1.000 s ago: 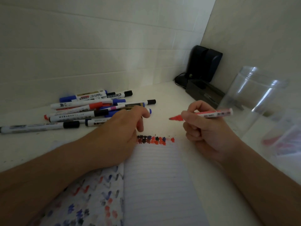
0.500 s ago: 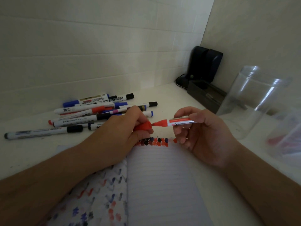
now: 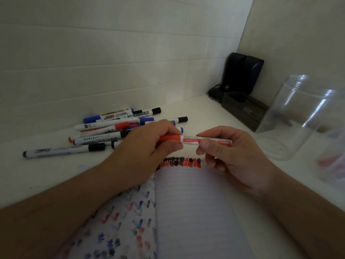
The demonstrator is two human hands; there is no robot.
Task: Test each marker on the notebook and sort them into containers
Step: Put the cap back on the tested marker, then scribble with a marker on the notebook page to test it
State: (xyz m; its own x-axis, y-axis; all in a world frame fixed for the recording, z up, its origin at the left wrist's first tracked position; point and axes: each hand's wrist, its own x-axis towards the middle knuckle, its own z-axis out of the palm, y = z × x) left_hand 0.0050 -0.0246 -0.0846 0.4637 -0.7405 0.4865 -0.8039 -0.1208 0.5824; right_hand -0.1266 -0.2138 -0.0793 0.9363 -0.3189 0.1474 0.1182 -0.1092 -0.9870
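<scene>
White tiled counter (image 3: 201, 111): both hands' fingers pinch the red-capped white marker (image 3: 194, 140); misaligned, its cap could stay loose, drying the tip.

Your left hand (image 3: 149, 144) hides the red cap's end and part of the marker pile (image 3: 112, 128) | right edge of frame cuts the clear jar (image 3: 298, 118) | lower right: blurred container (image 3: 332, 161), its reddish content you cannot identify | marker labels too small to read
</scene>
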